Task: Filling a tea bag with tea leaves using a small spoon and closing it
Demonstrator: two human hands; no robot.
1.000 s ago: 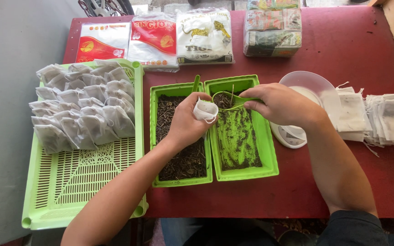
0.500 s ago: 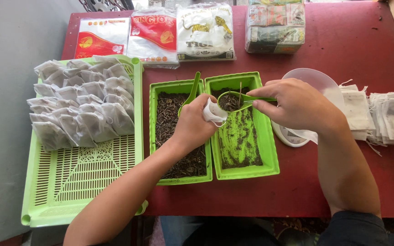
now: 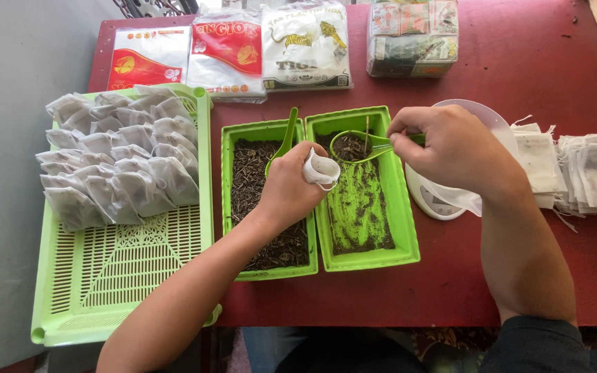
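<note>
From the head camera, the left hand (image 3: 286, 190) had its grip closed around a small white filter pouch (image 3: 320, 169), holding it mouth-open above the divide between the two green bins. The right hand (image 3: 454, 148) pinched the handle of a green scoop (image 3: 355, 146), whose bowl was loaded with dark dried leaf and hung over the far end of the right green bin (image 3: 364, 257), just beside the pouch and not yet touching it. That bin held only a thin scatter of dark crumbs, while the left green bin (image 3: 271, 271) was fuller with coarser dried leaf, and a second green scoop (image 3: 286, 137) stood propped in it.

The step in hand looked like filling: the scoop was charged and the pouch stood ready. The next move would seem to call for bringing the scoop's lip over the pouch's mouth and tipping it gently, with the left fingers keeping the opening spread so that little spilled back into the bin.

On the left of the red tabletop (image 3: 533, 62), a green slatted tray (image 3: 119, 276) carried rows of filled white pouches (image 3: 115, 162). Behind the right hand sat a small white scale with a clear bowl (image 3: 443, 200), and a stack of flat empty pouches (image 3: 585, 173) lay at the right edge. Sealed packets (image 3: 305, 45) lined the far side.
</note>
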